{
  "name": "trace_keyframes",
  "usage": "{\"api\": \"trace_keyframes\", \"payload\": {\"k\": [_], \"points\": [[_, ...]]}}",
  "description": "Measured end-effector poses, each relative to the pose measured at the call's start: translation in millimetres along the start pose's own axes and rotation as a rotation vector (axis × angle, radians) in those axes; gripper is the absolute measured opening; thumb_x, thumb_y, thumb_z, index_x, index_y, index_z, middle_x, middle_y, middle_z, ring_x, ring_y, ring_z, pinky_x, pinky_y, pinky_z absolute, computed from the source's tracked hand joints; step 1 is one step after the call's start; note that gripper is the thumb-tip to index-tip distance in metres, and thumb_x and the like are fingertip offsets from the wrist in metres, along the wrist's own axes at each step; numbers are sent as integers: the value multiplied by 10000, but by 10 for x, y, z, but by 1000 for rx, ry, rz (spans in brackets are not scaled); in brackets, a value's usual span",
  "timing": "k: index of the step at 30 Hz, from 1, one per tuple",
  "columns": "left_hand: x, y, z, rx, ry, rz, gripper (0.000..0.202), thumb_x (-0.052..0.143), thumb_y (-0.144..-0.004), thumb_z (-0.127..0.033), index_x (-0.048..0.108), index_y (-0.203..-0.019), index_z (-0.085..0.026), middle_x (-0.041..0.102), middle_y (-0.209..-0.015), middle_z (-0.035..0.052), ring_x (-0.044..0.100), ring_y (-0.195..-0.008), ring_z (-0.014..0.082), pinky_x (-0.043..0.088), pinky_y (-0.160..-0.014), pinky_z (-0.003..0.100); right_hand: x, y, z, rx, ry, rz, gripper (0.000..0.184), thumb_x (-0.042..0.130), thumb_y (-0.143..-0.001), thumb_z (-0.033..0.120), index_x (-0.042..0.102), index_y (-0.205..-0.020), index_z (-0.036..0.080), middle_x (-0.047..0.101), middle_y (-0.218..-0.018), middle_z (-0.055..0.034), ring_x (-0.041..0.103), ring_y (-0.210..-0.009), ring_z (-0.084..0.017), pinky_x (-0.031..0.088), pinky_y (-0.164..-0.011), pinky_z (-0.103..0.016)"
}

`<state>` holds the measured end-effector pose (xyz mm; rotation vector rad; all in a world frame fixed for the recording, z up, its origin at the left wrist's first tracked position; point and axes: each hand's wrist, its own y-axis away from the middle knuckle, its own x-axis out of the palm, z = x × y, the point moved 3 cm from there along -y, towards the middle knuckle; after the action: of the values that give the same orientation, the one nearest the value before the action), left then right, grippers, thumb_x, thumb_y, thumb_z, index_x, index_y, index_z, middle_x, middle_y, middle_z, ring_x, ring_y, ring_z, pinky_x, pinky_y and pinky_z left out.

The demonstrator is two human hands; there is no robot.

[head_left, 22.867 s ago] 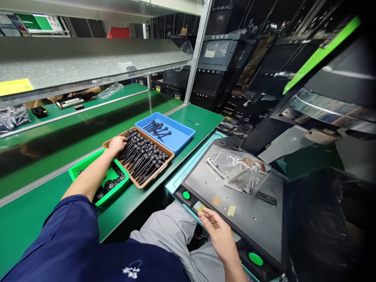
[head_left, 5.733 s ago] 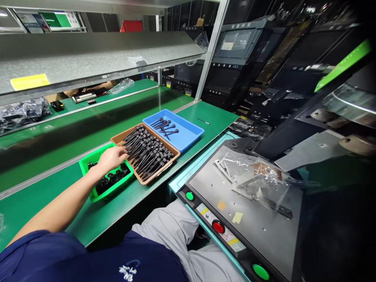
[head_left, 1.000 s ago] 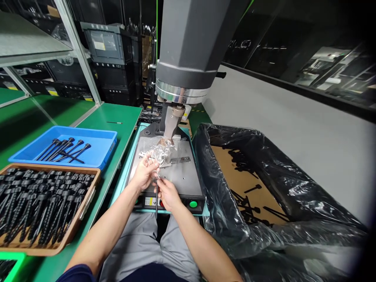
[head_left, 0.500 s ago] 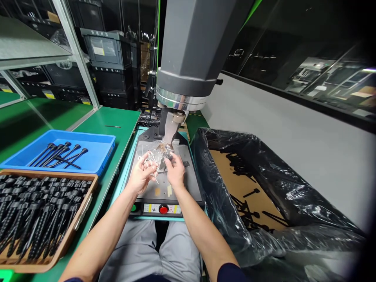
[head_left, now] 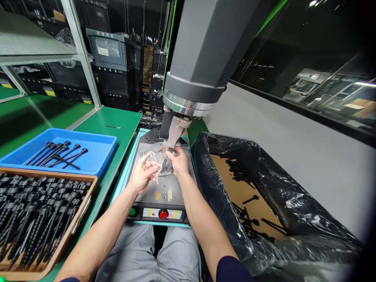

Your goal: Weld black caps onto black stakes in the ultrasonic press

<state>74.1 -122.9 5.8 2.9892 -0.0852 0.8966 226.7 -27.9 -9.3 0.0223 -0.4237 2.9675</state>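
My left hand (head_left: pixel 141 174) is closed in a pinch on several thin white strands (head_left: pixel 158 175), which stick out past the fingers. To its right, my right hand (head_left: pixel 181 163) pinches a small dark part (head_left: pixel 171 150) right by the tip of the metal horn (head_left: pixel 175 133); its exact kind is too small to make out. Below both hands lies the press's grey base plate (head_left: pixel 147 192). Clear plastic film (head_left: pixel 143 149) covers part of the plate behind the hands. A metal fixture (head_left: pixel 166 168) sits between them, partly hidden.
Black rods with knobbed heads fill a brown tray (head_left: pixel 94 181) at left. Behind it, a blue tray (head_left: pixel 100 152) holds several more. A box lined with black plastic (head_left: pixel 214 188) stands at right, dark rods inside. Red (head_left: pixel 163 214) and green (head_left: pixel 132 212) buttons face me.
My right hand has moved slightly up and away from my left hand, and the dark part now shows at its fingertips by the horn. My left hand keeps the strands. The view has tilted slightly.
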Motion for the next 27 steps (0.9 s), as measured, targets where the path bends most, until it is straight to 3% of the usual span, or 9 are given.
{"api": "trace_keyframes", "payload": {"k": [2, 5, 8, 16, 20, 24, 27], "points": [[-22, -11, 0, 5, -2, -7, 881, 826, -643, -222, 353, -1386, -198, 648, -832, 9, 599, -537, 95, 479, -385, 167, -3, -25, -12, 57, -92, 70, 416, 759, -641, 334, 627, -1001, 173, 688, -985, -60, 620, -906, -214, 471, -875, -362], [-57, -21, 14, 5, -5, -21, 889, 828, -644, -226, 349, -1392, -192, 647, -833, 6, 599, -539, 92, 478, -387, 165, -39, -14, 12, 32, -132, 126, 414, 733, -685, 373, 645, -1042, 185, 693, -1050, -62, 618, -977, -221, 453, -920, -363], [-84, -18, 39, 3, -9, -31, 895, 827, -647, -227, 340, -1397, -188, 645, -831, 4, 598, -540, 92, 475, -385, 165, -63, 0, 15, 16, -126, 111, 344, 699, -721, 389, 681, -999, 188, 705, -1040, -62, 617, -1003, -233, 450, -929, -367], [-107, -10, 56, 0, -27, -34, 913, 828, -647, -242, 333, -1412, -188, 641, -845, 10, 593, -543, 87, 469, -387, 164, -20, -35, -20, 132, -218, 55, 348, 770, -606, 317, 664, -913, 191, 706, -879, -22, 641, -843, -208, 489, -831, -346], [-142, 9, 51, 4, -37, -59, 927, 828, -646, -234, 327, -1425, -191, 631, -844, 6, 585, -543, 84, 458, -383, 161, -84, 91, -58, 134, -314, 26, 414, 765, -630, 290, 674, -1028, 221, 689, -1111, -34, 606, -1066, -221, 450, -956, -362], [-229, 44, 81, 11, -53, -93, 928, 822, -652, -233, 328, -1437, -204, 624, -845, 5, 585, -547, 83, 450, -386, 159, -260, 286, -216, 299, -546, -81, 341, 732, -686, 308, 688, -1015, 231, 680, -1164, -48, 584, -1150, -226, 441, -1000, -396], [-286, 66, 126, 0, -60, -99, 954, 819, -652, -223, 304, -1456, -221, 609, -828, -7, 579, -531, 80, 442, -384, 158, -419, 384, -276, 431, -728, -108, 333, 621, -802, 498, 697, -936, 203, 712, -1043, -88, 630, -1078, -239, 499, -930, -403]]}}
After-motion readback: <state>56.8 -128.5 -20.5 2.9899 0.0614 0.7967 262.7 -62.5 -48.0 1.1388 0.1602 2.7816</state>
